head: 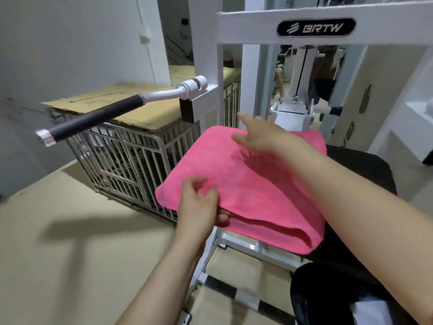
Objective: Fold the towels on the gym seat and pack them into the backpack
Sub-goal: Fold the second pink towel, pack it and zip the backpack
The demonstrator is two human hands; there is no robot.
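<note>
A folded pink towel [253,184] lies on the black gym seat [365,170], overhanging the seat's left edge. My left hand [199,205] grips the towel's near left corner, thumb on top and fingers under the fold. My right hand [257,134] hovers over the towel's far edge with its fingers spread and straight, holding nothing. A black backpack [328,299] sits at the bottom right, partly cut off by the frame.
The white machine frame [328,26] rises right behind the seat. A black-gripped handle bar [93,118] sticks out to the left. A metal wire cage [131,158] topped with cardboard stands on the left. Cardboard covers the floor [70,254].
</note>
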